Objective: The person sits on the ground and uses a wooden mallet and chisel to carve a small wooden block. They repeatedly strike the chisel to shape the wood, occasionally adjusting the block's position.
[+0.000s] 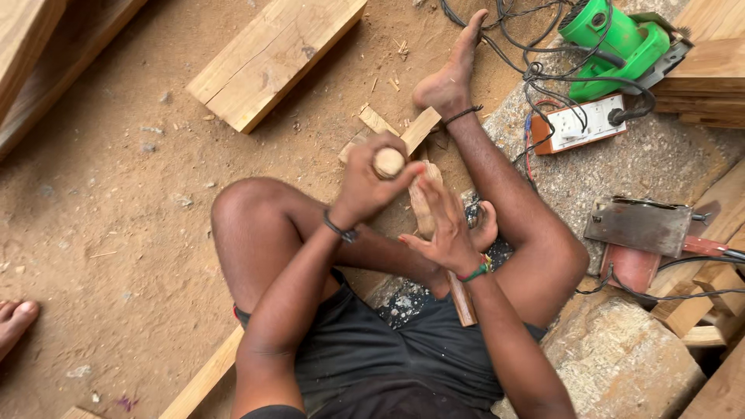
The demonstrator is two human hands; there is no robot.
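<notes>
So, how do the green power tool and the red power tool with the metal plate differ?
The green plastic power tool lies at the top, beside the white socket box. The red power tool with the grey metal plate lies lower, near wood offcuts. Both have black cables and rest untouched.

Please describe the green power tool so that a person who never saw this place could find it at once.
Look at the top right corner, above the person's outstretched foot. The green tool lies against stacked planks, with black cables around it, just above a white socket box. It is the only bright green object; the other tool nearby is grey and red.
</notes>
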